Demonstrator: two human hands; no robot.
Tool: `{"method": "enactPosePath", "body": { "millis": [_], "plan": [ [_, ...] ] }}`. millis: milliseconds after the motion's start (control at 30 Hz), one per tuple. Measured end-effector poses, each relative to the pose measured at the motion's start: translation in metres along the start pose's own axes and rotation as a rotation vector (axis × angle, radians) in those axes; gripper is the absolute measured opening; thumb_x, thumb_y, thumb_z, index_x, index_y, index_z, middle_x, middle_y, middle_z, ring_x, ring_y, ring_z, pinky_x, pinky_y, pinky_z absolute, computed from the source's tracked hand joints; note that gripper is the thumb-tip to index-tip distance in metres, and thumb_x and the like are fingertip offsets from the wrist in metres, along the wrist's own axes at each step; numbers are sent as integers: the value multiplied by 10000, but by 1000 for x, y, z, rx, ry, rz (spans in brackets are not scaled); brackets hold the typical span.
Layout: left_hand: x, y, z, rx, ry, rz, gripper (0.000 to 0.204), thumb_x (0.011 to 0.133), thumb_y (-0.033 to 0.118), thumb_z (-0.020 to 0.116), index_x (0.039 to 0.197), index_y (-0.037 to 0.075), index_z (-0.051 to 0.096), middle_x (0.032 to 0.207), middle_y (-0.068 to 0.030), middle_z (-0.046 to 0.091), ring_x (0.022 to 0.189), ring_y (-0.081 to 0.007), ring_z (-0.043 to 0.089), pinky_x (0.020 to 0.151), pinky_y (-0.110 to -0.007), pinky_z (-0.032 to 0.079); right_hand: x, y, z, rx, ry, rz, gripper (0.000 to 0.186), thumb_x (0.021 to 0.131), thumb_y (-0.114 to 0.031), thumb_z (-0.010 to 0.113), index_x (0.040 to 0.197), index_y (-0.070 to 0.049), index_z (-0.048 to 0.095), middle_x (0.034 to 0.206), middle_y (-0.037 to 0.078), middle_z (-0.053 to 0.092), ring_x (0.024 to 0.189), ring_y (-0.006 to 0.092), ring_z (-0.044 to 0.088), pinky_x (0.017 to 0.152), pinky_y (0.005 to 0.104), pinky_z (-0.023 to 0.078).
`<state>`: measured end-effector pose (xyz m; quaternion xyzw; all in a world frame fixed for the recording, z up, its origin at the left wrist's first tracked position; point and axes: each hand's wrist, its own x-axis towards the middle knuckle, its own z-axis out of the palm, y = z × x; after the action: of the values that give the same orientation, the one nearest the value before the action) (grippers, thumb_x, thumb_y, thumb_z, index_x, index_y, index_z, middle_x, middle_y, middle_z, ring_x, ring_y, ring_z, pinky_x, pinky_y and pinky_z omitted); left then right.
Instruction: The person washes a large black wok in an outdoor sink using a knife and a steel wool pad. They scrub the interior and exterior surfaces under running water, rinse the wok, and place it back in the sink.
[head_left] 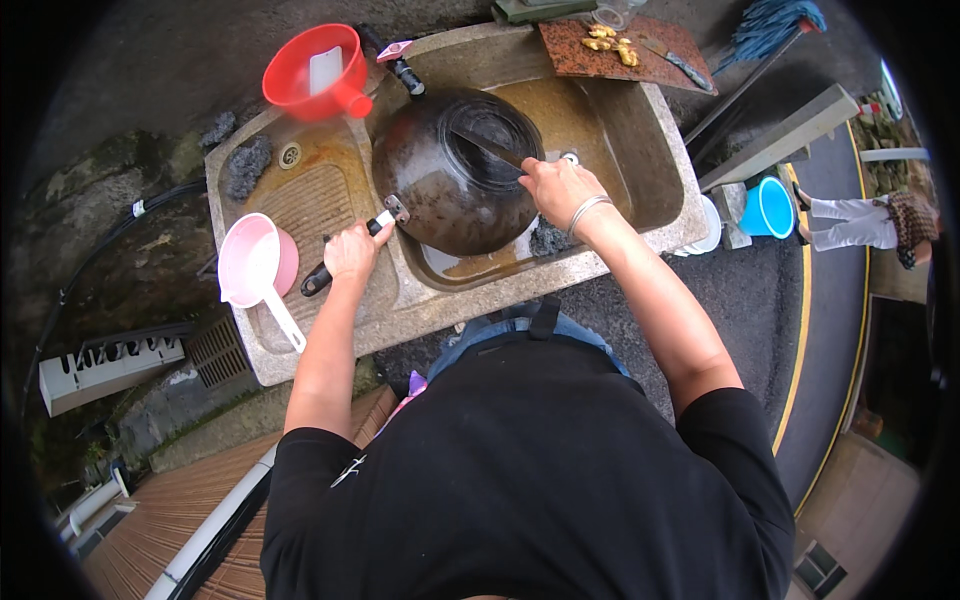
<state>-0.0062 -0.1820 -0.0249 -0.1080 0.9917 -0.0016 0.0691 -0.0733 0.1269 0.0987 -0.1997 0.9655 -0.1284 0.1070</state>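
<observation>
Down in the right-hand basin of a stone sink [450, 312], a big dark wok [425, 185] sits flipped over, domed underside up and looking wet, with a blackened round patch [500, 125] near the top. So it's basically between the person's 2 hands: ahead and to the right of the left hand [352, 252], and just left of the right hand [562, 190]. Left fingers are curled shut around the wok's handle [316, 281], black end poking out below the fist, metal bracket showing on the wok side. Right fingers are closed too, gripping a flat dark tool [487, 146] whose blade lies across that round patch; can't tell if it's a knife or a scraper, or whether those fingertips touch the wok itself. There's a silvery bangle [588, 210] on that wrist and a grey scrubber [547, 240] in the basin right beside it. Over on the ribbed drainboard side you've got a pink dipper [286, 266] next to the left hand, plus a red dipper [287, 98] farther back with something flat and white [325, 72] in it. Far right corner has a reddish board [570, 52] with ginger [612, 45] and a knife [690, 71].
</observation>
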Motion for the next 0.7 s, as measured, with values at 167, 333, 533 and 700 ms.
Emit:
{"method": "enactPosePath", "body": {
  "millis": [167,333,533,700],
  "plan": [
    [0,-5,1,10,7,15,614,816,657,496,782,61,644,728,-219,663,708,-361,671,649,-447,532,-22,-1,-9,-2,-78,23,228,927,-263,491,990,-69,594,779,219,640,808,401,621,708,490,489],
    [-1,-3,0,5,4,5,615,817,654,497,792,57,643,730,-219,663,706,-367,669,643,-449,533,-28,2,-5,22,-31,9,223,926,-264,498,987,-73,595,752,223,632,789,405,617,695,492,487],
    [-2,-2,5,15,18,-13,620,798,666,515,788,62,658,730,-202,671,710,-351,677,634,-426,542,-20,4,-5,20,-50,36,237,926,-266,483,976,-69,605,800,218,652,821,386,637,715,478,505],
    [-2,-3,5,11,-1,-22,630,801,671,504,795,61,659,748,-199,674,726,-353,677,646,-429,540,-5,4,15,42,-7,74,241,929,-267,478,977,-68,606,833,216,656,847,388,636,727,479,508]
  ]
}}
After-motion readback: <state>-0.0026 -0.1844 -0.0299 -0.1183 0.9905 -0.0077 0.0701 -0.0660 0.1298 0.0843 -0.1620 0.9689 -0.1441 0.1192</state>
